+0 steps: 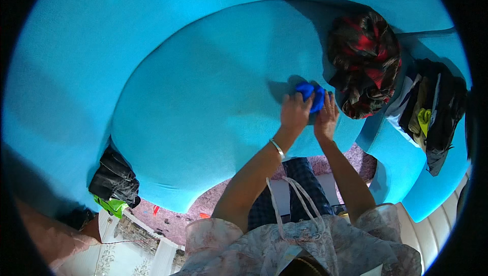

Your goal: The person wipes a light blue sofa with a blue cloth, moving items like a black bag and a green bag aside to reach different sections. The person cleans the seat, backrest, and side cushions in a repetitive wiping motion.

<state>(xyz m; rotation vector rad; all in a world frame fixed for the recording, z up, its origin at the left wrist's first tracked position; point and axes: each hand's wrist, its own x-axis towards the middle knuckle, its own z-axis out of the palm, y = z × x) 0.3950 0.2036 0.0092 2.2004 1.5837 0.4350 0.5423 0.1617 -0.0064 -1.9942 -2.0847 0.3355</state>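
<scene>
A small bundle of bright blue cloth [312, 96], folded or rolled up, lies on the turquoise sofa seat [198, 96]. My left hand [295, 114], with a pale bracelet at the wrist, grips its near left side with bent fingers. Along the right side of the bundle, my right hand [326, 117] presses with its fingers fairly straight, so the cloth is held between both hands. Just right of my hands sits a rumpled heap of red, black and brown patterned fabric [366, 62].
Folded clothes [431, 112] in dark, khaki, white and yellow lie at the far right. Black garments [114, 176] rest at the seat's left corner, above a bright green item [110, 205]. Pinkish carpet [171, 222] with small scraps shows below the seat.
</scene>
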